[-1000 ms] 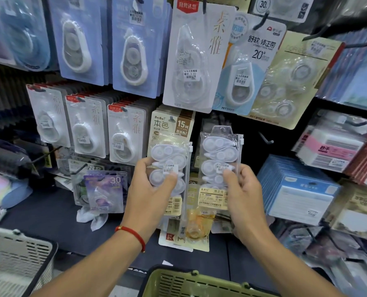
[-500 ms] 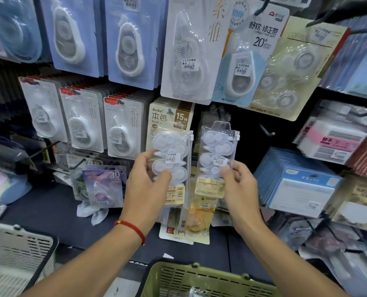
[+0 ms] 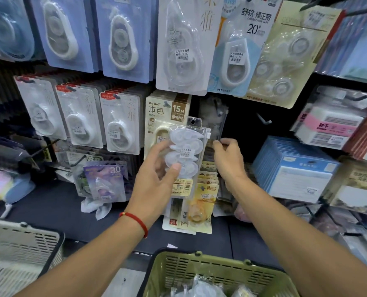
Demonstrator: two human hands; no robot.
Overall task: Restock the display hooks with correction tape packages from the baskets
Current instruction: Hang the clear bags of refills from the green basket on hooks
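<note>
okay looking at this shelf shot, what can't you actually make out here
Head view only:
- Second clear package: motion-blurred; whether it is on its hook is unclear.
- Right hand: fingertips blurred against that package.
- Green basket: cut off by the bottom edge.
- Price label on the left hand's package: too small.

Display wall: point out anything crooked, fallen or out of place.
A purple package stands leaning on the dark shelf instead of hanging, with crumpled white wrapping beneath it. One hook right of the right hand is bare. The left hand holds a clear pack tilted.
</note>
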